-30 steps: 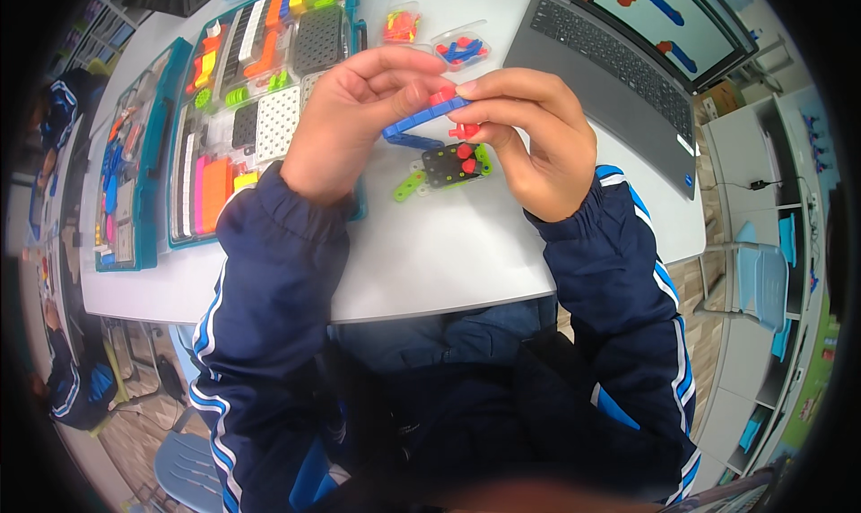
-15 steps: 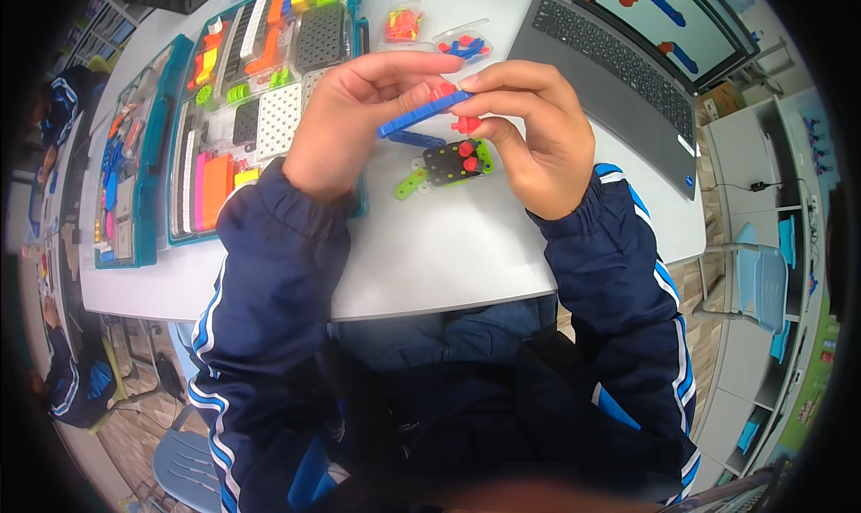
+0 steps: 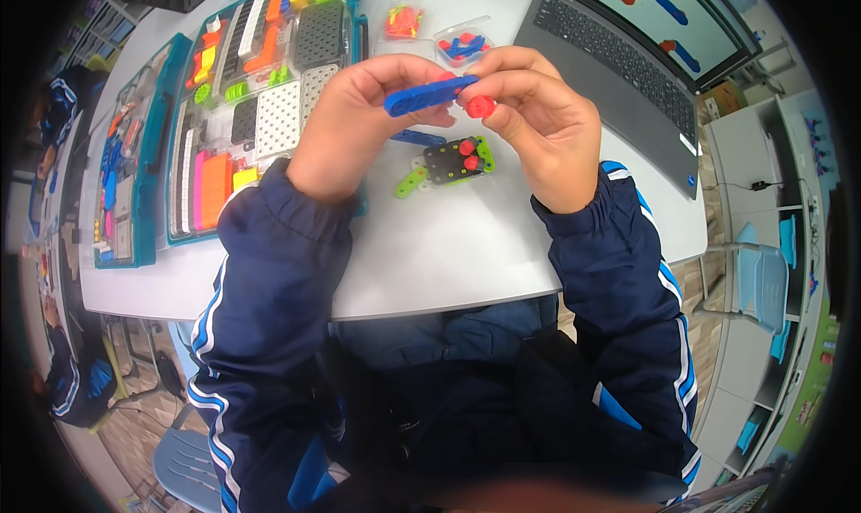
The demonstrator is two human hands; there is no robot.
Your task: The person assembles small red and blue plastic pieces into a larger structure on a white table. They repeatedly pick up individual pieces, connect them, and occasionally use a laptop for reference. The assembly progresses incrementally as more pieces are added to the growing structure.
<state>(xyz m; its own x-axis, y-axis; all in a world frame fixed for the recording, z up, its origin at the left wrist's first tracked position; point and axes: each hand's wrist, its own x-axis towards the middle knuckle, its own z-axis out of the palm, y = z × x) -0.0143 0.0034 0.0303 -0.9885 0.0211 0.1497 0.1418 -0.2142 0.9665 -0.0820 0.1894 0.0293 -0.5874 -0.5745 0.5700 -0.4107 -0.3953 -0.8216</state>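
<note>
Above the table, a blue building beam with rounded ends is pinched in my left hand. My right hand has its fingertips at the beam's right end and grips a round red connector peg beside its thumb. Part of another red piece shows behind the beam, mostly hidden by it and my left fingers. Below the hands lies a small assembly of a black plate, green links and red pegs. A second blue beam lies just behind that assembly.
A sorted kit box of colourful building parts stands open at left, a second teal tray beyond it. Two small clear boxes, one with blue and red pegs, sit behind my hands. An open laptop occupies the right.
The blue beam has turned so its broader face shows. The red peg at my right hand has shifted right and up, now showing its round end. Both hands stay close together.
</note>
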